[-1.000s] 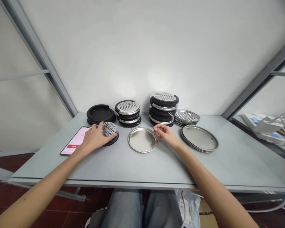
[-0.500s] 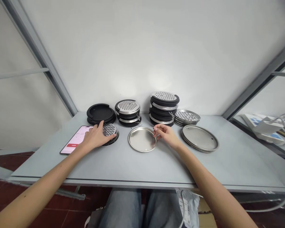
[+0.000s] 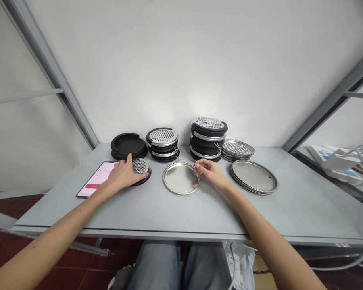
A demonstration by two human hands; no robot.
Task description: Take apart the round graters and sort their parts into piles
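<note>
My left hand (image 3: 123, 175) spans a round grater disc (image 3: 140, 166) with a black rim. Its thumb lies at the disc's right edge and its index finger at the left, so the palm hides part of the disc. To the right, a shallow round metal plate (image 3: 181, 179) with a raised rim lies flat on the table. At that plate's right rim, my right hand (image 3: 208, 172) is closed in a pinch with thumb and forefinger.
A phone (image 3: 93, 181) lies by my left forearm. Along the wall stand black round trays (image 3: 128, 145), a shorter grater stack (image 3: 162, 141), a taller grater stack (image 3: 208, 135) and metal grater discs (image 3: 238, 149). Stacked metal plates (image 3: 254, 176) sit right of my right hand.
Both hands stay at the same things, with only slight finger movement. The whole view has shifted very slightly; nothing on the table has visibly changed place.
</note>
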